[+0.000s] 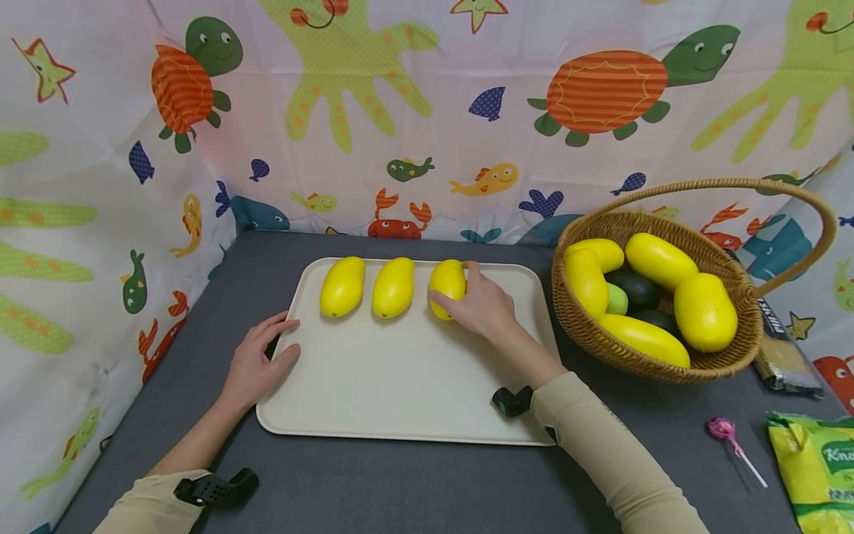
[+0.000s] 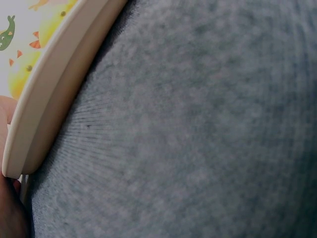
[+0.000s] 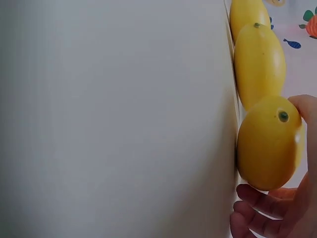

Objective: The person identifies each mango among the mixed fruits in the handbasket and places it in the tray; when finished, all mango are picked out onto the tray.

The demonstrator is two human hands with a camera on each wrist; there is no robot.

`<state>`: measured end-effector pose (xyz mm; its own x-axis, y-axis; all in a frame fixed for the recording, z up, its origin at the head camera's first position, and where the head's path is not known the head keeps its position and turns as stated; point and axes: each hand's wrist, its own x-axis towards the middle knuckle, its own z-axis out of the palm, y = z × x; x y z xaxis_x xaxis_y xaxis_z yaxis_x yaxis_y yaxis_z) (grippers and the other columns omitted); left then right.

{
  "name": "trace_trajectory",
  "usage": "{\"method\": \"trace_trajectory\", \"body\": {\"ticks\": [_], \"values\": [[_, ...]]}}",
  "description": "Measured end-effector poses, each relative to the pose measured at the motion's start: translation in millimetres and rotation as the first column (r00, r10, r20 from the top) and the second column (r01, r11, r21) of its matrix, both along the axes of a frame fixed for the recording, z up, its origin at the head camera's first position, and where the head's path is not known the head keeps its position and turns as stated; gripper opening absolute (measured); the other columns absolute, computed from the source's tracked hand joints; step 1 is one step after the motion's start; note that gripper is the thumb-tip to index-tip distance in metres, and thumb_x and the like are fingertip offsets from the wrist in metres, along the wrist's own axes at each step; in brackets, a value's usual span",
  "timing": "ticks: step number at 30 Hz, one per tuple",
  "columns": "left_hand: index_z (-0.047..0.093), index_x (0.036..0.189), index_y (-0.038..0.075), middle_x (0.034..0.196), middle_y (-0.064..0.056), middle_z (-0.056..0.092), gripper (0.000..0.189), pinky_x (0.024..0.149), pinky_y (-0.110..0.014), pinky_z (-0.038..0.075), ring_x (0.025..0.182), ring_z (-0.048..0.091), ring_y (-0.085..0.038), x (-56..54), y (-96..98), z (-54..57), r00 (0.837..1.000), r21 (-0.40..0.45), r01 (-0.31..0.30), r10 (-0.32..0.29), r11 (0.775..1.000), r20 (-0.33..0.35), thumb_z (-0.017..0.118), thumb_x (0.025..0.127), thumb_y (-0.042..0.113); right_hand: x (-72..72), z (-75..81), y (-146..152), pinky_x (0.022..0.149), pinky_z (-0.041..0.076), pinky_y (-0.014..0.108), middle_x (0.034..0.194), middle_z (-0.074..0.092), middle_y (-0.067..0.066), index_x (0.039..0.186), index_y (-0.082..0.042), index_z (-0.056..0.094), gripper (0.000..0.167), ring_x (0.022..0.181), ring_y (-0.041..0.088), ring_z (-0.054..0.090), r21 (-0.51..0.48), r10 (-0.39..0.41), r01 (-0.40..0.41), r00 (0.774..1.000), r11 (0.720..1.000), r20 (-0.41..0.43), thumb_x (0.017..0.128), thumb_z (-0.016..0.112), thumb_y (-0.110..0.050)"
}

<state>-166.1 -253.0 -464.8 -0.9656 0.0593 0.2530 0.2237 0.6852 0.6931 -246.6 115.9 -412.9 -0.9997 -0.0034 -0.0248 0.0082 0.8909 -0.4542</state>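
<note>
Three yellow mangoes stand in a row along the far side of a cream tray (image 1: 400, 386): a left mango (image 1: 343, 288), a middle mango (image 1: 393, 288) and a right mango (image 1: 445, 285). My right hand (image 1: 483, 300) grips the right one, thumb on its near side and fingers round its far right. Up close in the right wrist view, this mango (image 3: 267, 148) shows its green stem spot. At the tray's left edge, my left hand (image 1: 256, 363) rests with finger and thumb tips on the rim. Only a sliver of that hand (image 2: 11, 208) appears in the left wrist view.
Right of the tray stands a wicker basket (image 1: 657, 371) with a tall handle, holding several yellow mangoes and some green fruit. Farther right lie a pink lollipop (image 1: 723, 429), a yellow-green packet (image 1: 817, 471) and a clear brown package (image 1: 787, 360). A printed curtain (image 1: 427, 133) hangs behind.
</note>
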Motion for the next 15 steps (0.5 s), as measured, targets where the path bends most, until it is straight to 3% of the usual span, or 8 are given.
{"method": "trace_trajectory", "body": {"ticks": [10, 15], "values": [[0.062, 0.129, 0.004, 0.144, -0.019, 0.046, 0.041, 0.100, -0.063, 0.030, 0.131, 0.038, -0.041, 0.1, 0.3, 0.7, 1.000, -0.008, -0.002, 0.002, 1.000, 0.007, 0.066, 0.090, 0.017, -1.6, -1.2, 2.8, 0.080, 0.045, 0.048, 0.130, 0.058, 0.013, 0.149, -0.019, 0.031, 0.099, 0.100, 0.033, 0.059, -0.036, -0.007, 0.009, 0.999, 0.999, 0.039, 0.076, 0.046, -0.084], [0.062, 0.129, 0.004, 0.144, -0.019, 0.046, 0.041, 0.099, -0.062, 0.031, 0.131, 0.039, -0.041, 0.0, 0.0, 0.1, 1.000, -0.007, -0.002, 0.002, 1.000, 0.005, 0.066, 0.090, 0.017, -1.8, -1.9, 3.8, 0.080, 0.045, 0.047, 0.128, 0.058, 0.013, 0.149, -0.019, 0.031, 0.099, 0.099, 0.033, 0.059, -0.043, -0.003, 0.005, 0.999, 0.999, 0.046, 0.076, 0.045, -0.084]]}}
